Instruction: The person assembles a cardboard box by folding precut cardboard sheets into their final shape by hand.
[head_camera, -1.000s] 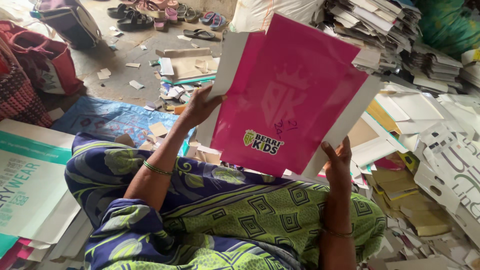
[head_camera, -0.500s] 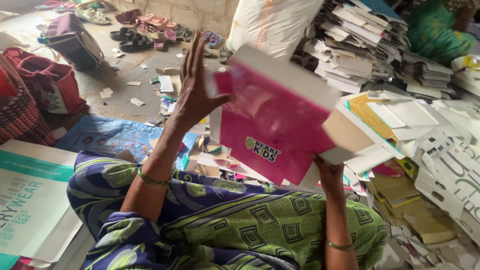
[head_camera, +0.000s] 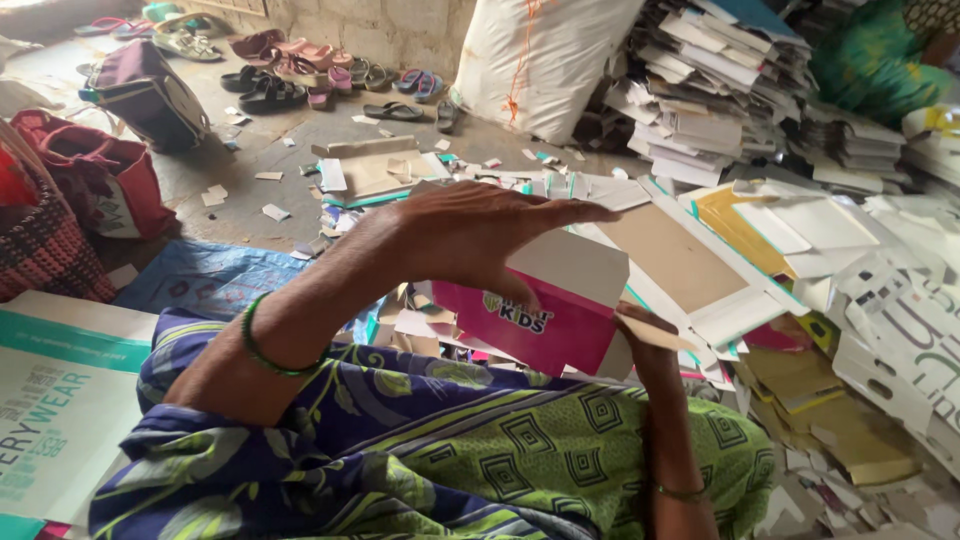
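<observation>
Lower frame: lap covered by blue and green patterned cloth (head_camera: 480, 460). At lower left, a white and teal printed cardboard sheet (head_camera: 60, 400) lies flat.

Centre: the pink folded cardboard box (head_camera: 540, 315) sits just above the lap. The left hand (head_camera: 480, 235) lies flat on its white top flap, fingers straight and spread, gripping nothing. The right hand (head_camera: 645, 340) is closed on the box's lower right corner, pinching a flap.

Right of centre: loose brown and white flattened carton blanks (head_camera: 700, 250) crowd beside the box. A blue plastic sheet (head_camera: 220, 280) lies left of it.

Upper right: tall stacks of white cardboard (head_camera: 720, 90). Upper centre: a white woven sack (head_camera: 540, 60). Upper left: scattered sandals (head_camera: 290, 75), a dark bag (head_camera: 145, 95), and a red bag (head_camera: 95, 180).
</observation>
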